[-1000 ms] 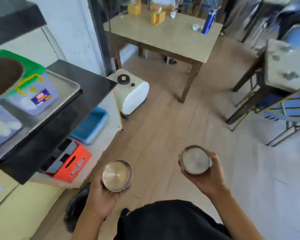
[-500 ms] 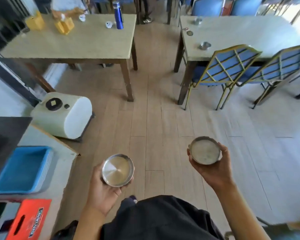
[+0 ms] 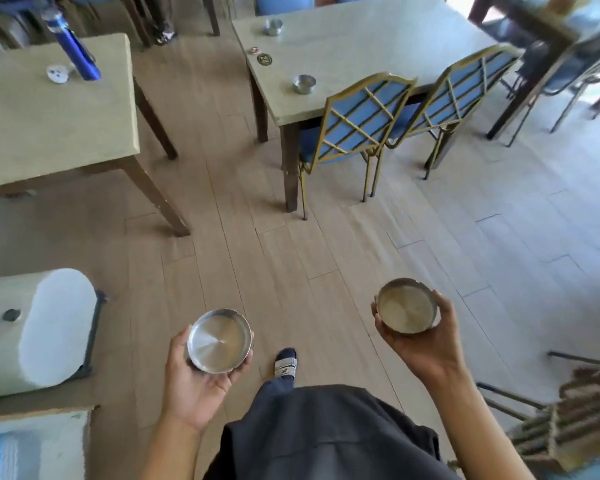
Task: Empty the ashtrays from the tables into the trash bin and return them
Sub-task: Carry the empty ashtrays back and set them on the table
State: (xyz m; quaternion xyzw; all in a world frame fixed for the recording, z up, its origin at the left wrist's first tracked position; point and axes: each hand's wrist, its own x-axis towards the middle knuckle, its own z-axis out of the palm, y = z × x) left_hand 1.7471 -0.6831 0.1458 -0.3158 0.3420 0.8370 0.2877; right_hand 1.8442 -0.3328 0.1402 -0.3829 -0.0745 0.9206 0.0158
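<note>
- Head view: two round, shallow metal ashtrays are held over the wood-plank floor (image 3: pixel 291 258). The left ashtray (image 3: pixel 219 340) is shiny, the right ashtray (image 3: pixel 406 310) dull and stained inside.
- The hands each cup one from below with curled fingers: left hand (image 3: pixel 201 379), right hand (image 3: pixel 420 344).
- Two more small metal ashtrays (image 3: pixel 304 84) sit on the far bench (image 3: pixel 361 39).
- Two blue chairs (image 3: pixel 354 119) with gold lattice frames stand beside it.

Bare forearms, dark grey top (image 3: pixel 326 434), dark trousers, grey strapped sandal (image 3: pixel 285 366) on one foot.
</note>
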